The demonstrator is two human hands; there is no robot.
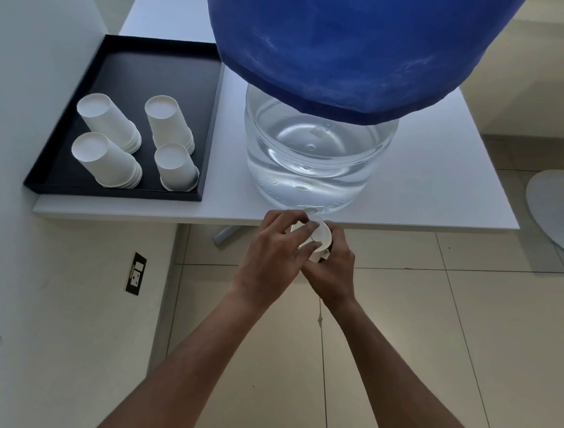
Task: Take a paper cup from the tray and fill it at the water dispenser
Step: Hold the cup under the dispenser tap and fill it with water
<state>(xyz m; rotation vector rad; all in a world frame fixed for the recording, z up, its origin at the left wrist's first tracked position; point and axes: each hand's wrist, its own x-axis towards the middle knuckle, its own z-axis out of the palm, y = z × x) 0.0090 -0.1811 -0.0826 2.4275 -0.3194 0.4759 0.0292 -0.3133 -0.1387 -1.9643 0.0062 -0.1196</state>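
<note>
Both hands, left and right, close around a paper cup under the dispenser tap at the tabletop edge; best held upright, rim centred beneath the spout.

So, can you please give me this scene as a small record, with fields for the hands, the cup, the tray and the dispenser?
left hand: at the tap, fingers over the cup
right hand: holding paper cup below the tap
tap: white, at table edge
water dispenser: clear jug, blue cover on top
tray: black, four stacks of upturned cups
water in cup: cannot tell
</note>
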